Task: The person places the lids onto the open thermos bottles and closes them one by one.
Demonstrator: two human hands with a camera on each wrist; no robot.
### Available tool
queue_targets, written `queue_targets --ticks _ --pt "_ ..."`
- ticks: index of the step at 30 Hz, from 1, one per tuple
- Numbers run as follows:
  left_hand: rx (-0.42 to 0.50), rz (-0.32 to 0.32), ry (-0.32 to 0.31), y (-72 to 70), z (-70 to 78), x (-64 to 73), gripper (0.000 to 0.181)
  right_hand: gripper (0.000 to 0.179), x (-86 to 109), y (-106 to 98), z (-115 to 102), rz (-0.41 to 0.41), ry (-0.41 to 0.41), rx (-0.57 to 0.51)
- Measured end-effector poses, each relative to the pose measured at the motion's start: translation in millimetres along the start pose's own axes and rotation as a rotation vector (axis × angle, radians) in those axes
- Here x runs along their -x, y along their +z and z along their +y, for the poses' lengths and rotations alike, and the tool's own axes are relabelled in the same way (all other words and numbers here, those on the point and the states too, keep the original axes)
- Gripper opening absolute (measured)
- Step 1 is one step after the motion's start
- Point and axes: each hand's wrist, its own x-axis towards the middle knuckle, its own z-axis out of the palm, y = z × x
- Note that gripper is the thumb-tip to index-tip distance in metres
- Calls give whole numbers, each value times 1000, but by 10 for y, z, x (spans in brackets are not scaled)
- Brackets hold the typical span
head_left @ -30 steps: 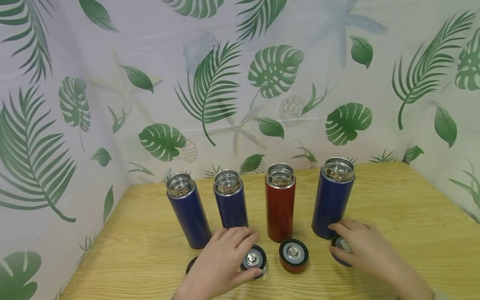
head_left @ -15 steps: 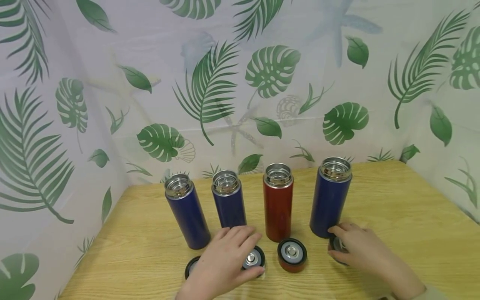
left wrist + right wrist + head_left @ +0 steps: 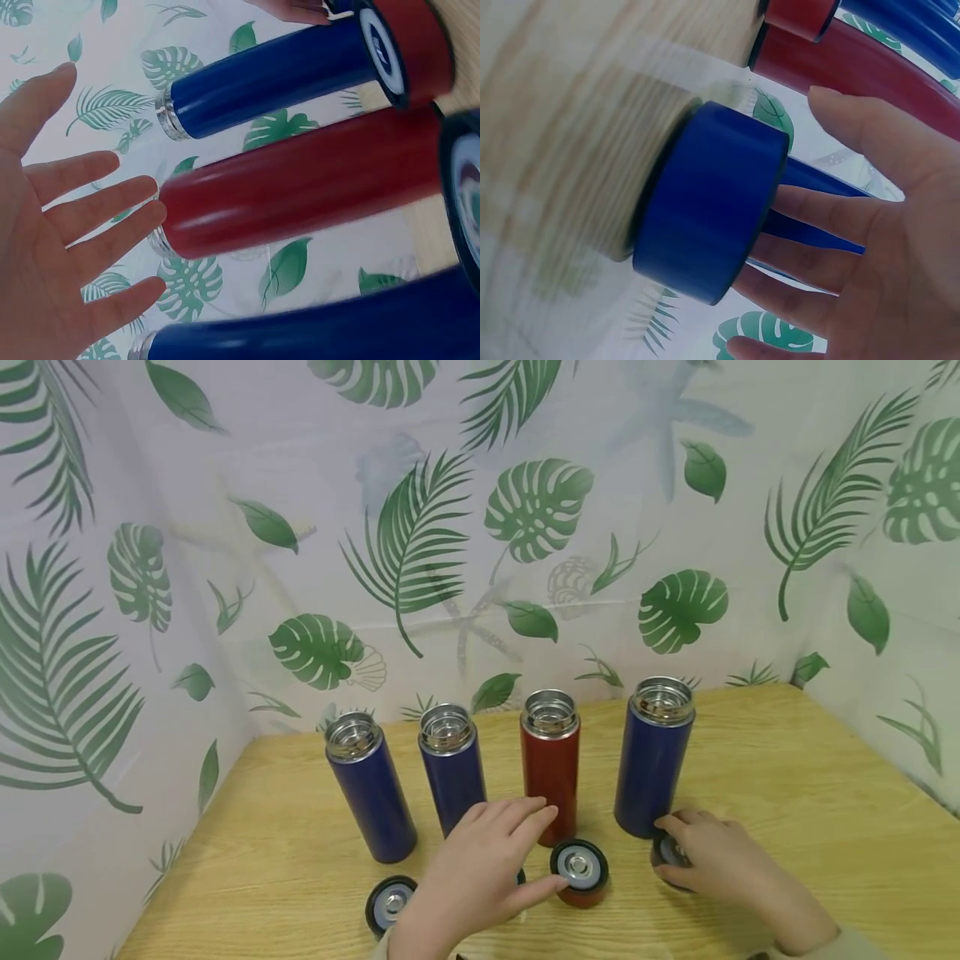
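Four lidless bottles would be several: two blue bottles [image 3: 372,802] [image 3: 453,777] stand at left, then a red bottle [image 3: 551,768] and a taller-looking blue bottle [image 3: 654,768]. My left hand [image 3: 480,877] hovers with spread fingers in front of the red bottle, its thumb tip overlapping the red lid [image 3: 579,870]. Beneath that hand a second lid is mostly hidden. At right, my right hand [image 3: 723,864] is around the side of a blue lid [image 3: 712,202], fingers loosely extended beside it and thumb apart from it in the right wrist view.
A lid [image 3: 390,906] lies inner side up at the front left, near my left wrist. The wooden table [image 3: 795,777] ends at a white leaf-printed cloth [image 3: 435,410] behind the bottles.
My left hand has moved right, from over the second lid toward the red lid, uncovering the leftmost lid. The right hand stays by its blue lid. The head view has shifted slightly.
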Motion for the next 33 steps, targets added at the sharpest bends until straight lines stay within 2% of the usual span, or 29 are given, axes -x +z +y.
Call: queue_targets --ticks 7,18,24,33 --pt "100 48 11 15 95 -219 54 55 -7 2 31 -25 -1 -16" --pt "92 134 5 103 248 -570 54 58 -9 10 83 -48 6 -23" --pt "143 162 -18 156 326 -702 54 58 -4 52 113 -76 15 -13" --pt "264 227 -8 213 397 -857 52 71 11 48 118 -119 24 -55"
